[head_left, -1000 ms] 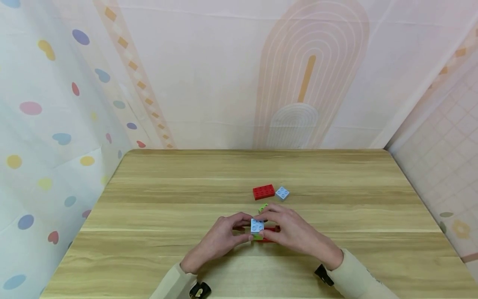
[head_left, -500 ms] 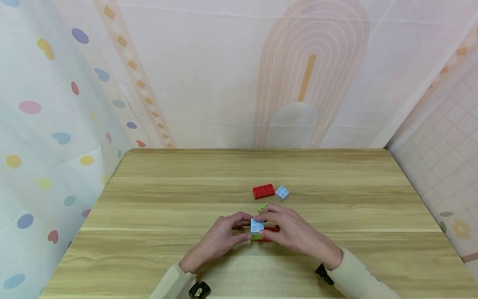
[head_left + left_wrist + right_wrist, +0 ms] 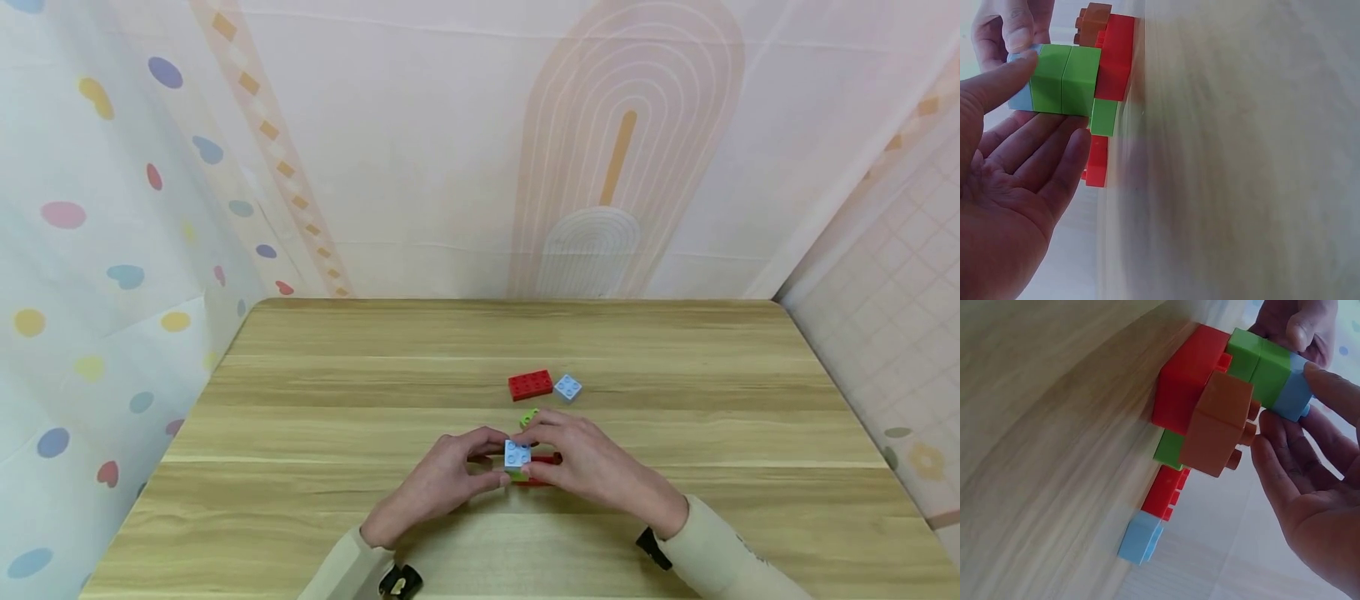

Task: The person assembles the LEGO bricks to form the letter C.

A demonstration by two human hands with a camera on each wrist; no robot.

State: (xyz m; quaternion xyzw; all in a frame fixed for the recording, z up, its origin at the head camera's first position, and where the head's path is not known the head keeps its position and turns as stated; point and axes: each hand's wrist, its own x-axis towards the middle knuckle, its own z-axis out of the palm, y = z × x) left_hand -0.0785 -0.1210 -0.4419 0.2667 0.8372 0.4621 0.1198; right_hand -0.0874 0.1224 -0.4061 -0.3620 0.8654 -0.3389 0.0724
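A light blue brick (image 3: 517, 452) tops two stacked green bricks (image 3: 1064, 78), which rise from one end of a long red brick (image 3: 1185, 381) on the table. On the red brick's other end sits a brown brick (image 3: 1217, 422), mostly covered by the right hand in the head view. My left hand (image 3: 446, 475) holds the blue-topped stack from the left, thumb on the near side and fingers behind. From the right, my right hand (image 3: 588, 462) pinches the blue brick between thumb and fingers; its palm hangs over the red brick.
Beyond the hands on the wooden table (image 3: 337, 375) lie a loose red brick (image 3: 530, 385), a light blue brick (image 3: 567, 387) and a green brick (image 3: 528, 417) partly behind the right hand. A patterned curtain (image 3: 420, 150) hangs along the table's back edge.
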